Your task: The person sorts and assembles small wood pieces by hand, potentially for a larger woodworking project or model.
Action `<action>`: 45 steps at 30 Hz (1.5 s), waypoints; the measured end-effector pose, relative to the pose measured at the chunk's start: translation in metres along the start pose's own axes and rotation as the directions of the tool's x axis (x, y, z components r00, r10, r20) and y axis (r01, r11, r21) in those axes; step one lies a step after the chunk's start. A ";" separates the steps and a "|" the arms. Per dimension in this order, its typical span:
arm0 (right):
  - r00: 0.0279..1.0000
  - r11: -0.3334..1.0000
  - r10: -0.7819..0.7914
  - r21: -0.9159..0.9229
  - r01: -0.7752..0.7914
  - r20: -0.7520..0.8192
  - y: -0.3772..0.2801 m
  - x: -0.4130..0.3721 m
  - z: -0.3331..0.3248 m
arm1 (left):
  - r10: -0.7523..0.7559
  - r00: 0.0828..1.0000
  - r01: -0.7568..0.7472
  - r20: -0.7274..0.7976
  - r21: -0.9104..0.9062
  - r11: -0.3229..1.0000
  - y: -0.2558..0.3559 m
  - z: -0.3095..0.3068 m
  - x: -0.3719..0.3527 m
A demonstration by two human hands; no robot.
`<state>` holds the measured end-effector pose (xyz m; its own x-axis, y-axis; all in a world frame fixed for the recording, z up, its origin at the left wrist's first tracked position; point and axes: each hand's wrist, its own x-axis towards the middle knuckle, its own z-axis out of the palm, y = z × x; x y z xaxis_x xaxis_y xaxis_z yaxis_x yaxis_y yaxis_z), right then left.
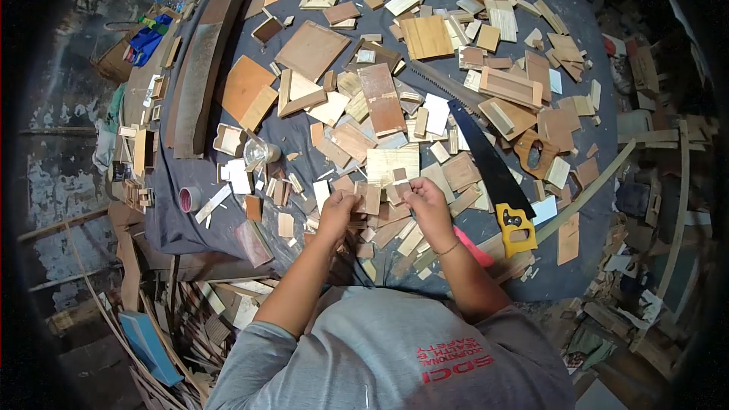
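Observation:
Both hands are over the near middle of the cloth-covered table. My left hand (336,213) pinches a small flat wood piece (369,199) at its left edge. Facing it, my right hand (430,208) has thumb and fingers closed on another small wood piece (397,190). The two pieces are held close together in front of my chest. Just beyond them lies a pale square board (392,163). Loose wood offcuts surround both hands. A yellow-handled handsaw (516,229) lies to the right of my right hand.
A wooden-handled saw (535,153) lies farther right among offcuts. On the left are a long dark plank (203,76), a tape roll (190,199) and a clear container (260,151). Scrap wood (220,319) is piled below the table's left edge. Something pink (472,247) lies by my right wrist.

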<state>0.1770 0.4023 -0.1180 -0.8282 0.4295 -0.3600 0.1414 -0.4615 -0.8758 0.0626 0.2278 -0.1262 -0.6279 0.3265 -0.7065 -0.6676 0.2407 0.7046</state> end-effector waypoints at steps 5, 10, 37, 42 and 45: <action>0.999 1.000 -0.017 -0.015 0.018 0.047 -0.006 -0.021 0.002 | -0.066 0.994 0.070 0.090 -0.037 0.997 0.008 -0.003 -0.024; 0.992 0.979 -0.115 -0.162 0.123 0.061 -0.035 -0.044 0.015 | -0.084 0.955 0.115 0.286 -0.093 0.989 0.018 0.000 -0.062; 0.506 -0.034 -0.793 -0.852 0.522 0.341 -0.107 -0.171 0.021 | 0.345 0.741 -0.393 0.576 -0.045 0.918 0.041 0.042 -0.179; 0.543 0.066 -0.765 -0.797 0.600 0.346 -0.101 -0.171 0.022 | 0.344 0.748 -0.383 0.568 -0.055 0.922 0.038 0.036 -0.183; 0.516 0.115 -0.790 -0.747 0.655 0.331 -0.098 -0.171 0.026 | 0.359 0.730 -0.395 0.582 -0.069 0.916 0.036 0.032 -0.185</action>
<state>0.2907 0.3545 0.0376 -0.7189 0.3294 0.6122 -0.1207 0.8081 -0.5765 0.1678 0.2051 0.0317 -0.4653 0.8563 -0.2243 -0.3911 0.0285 0.9199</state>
